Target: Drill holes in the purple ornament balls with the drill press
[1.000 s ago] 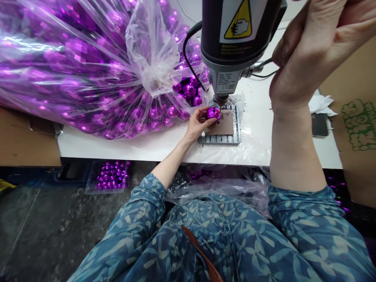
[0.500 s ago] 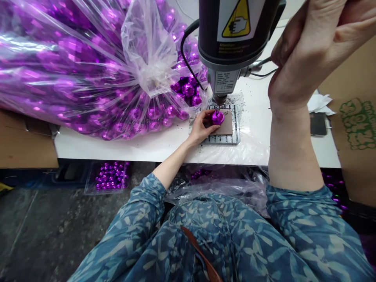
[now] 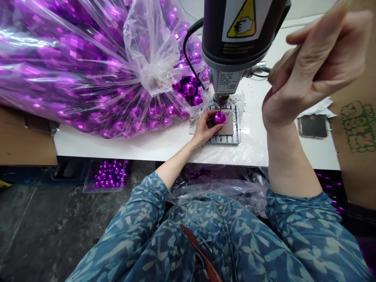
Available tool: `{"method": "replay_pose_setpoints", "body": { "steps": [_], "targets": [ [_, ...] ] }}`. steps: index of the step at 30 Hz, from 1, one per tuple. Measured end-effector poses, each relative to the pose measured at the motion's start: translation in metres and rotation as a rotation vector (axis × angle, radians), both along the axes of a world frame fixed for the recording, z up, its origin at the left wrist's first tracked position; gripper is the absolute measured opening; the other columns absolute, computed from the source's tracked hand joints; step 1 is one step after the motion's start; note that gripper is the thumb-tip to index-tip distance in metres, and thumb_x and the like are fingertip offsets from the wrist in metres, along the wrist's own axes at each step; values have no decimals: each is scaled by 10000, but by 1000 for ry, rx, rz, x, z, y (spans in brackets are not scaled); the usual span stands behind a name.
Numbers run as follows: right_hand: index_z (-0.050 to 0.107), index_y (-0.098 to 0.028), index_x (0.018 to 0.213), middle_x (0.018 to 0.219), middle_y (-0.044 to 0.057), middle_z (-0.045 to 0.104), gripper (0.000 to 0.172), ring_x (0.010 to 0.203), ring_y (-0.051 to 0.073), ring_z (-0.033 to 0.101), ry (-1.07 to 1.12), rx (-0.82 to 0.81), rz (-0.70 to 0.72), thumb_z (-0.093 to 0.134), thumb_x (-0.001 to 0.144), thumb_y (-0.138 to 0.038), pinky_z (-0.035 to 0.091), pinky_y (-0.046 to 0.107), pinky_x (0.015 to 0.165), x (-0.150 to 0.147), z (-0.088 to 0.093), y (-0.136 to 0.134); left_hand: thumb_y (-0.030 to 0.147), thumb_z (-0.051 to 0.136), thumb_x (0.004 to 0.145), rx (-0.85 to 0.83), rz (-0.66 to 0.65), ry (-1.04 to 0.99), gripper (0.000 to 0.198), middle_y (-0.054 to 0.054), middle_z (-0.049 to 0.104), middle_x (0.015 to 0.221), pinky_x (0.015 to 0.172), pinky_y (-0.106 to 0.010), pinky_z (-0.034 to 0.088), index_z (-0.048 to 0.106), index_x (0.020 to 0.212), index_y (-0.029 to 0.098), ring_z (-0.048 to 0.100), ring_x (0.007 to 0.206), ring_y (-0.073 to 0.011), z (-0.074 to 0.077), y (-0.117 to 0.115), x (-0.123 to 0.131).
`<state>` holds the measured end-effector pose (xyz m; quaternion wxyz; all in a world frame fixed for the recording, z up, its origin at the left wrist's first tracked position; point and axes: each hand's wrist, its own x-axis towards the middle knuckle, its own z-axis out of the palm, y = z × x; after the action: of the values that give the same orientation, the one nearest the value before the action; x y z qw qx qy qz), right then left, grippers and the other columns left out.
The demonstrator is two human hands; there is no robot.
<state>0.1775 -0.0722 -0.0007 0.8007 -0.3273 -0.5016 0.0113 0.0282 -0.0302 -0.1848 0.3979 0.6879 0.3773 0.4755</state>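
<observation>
My left hand (image 3: 205, 127) pinches a shiny purple faceted ball (image 3: 219, 117) between thumb and fingers. The ball rests on a brown square board (image 3: 226, 130) on the slotted metal base (image 3: 237, 135) of a drill press (image 3: 235, 43). Directly above it is the chuck (image 3: 221, 100), and the thin bit reaches the ball's top; whether it has entered cannot be made out. My right hand (image 3: 305, 66) is raised at the press's right side, fingers curled at the feed lever (image 3: 260, 69), most of which the hand hides.
A large clear bag (image 3: 102, 78) of purple balls fills the left of the white table (image 3: 141, 147). Dark shavings surround the base. A phone (image 3: 313, 126) and white tissue (image 3: 317, 106) lie right, beside a cardboard box (image 3: 355, 156). Below left is a clear bin (image 3: 107, 176) of small purple balls.
My right hand has shifted down and left in view, uncovering more of the phone. The left hand still holds the ball under the bit. The view has shifted slightly.
</observation>
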Motion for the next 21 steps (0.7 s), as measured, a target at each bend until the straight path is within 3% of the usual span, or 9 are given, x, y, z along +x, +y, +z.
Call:
{"method": "replay_pose_setpoints", "body": {
  "steps": [4,9,16,21],
  "targets": [
    [567,-60,782,726,-83,513,496,479,-141,403,59,82,40,496,886,-540,224,94,530,-2,-13,6,614,860,767,-4,1,2,613,-89,696,1245,1090,-473,518,652,1219,258,666,1187,-276,0,0,1],
    [522,-72,790,566,-69,336,543,431,-115,333,41,79,50,460,900,-600,253,78,526,1,-27,10,613,852,776,9,0,1,610,-89,694,1244,1086,-469,519,644,1221,251,664,1181,-273,-3,2,1],
    [551,-126,839,565,-41,316,510,458,-83,388,-37,72,43,376,973,-586,352,100,535,10,-49,10,613,856,771,20,13,4,614,-82,695,1230,1086,-460,517,642,1221,254,657,1189,-269,-5,2,1],
    [517,-128,779,513,-31,217,571,409,-63,313,-69,95,47,361,959,-647,334,124,503,11,-58,10,633,845,773,24,8,-2,621,-89,704,1231,1069,-447,514,640,1212,244,666,1176,-267,0,-1,0]
  ]
}}
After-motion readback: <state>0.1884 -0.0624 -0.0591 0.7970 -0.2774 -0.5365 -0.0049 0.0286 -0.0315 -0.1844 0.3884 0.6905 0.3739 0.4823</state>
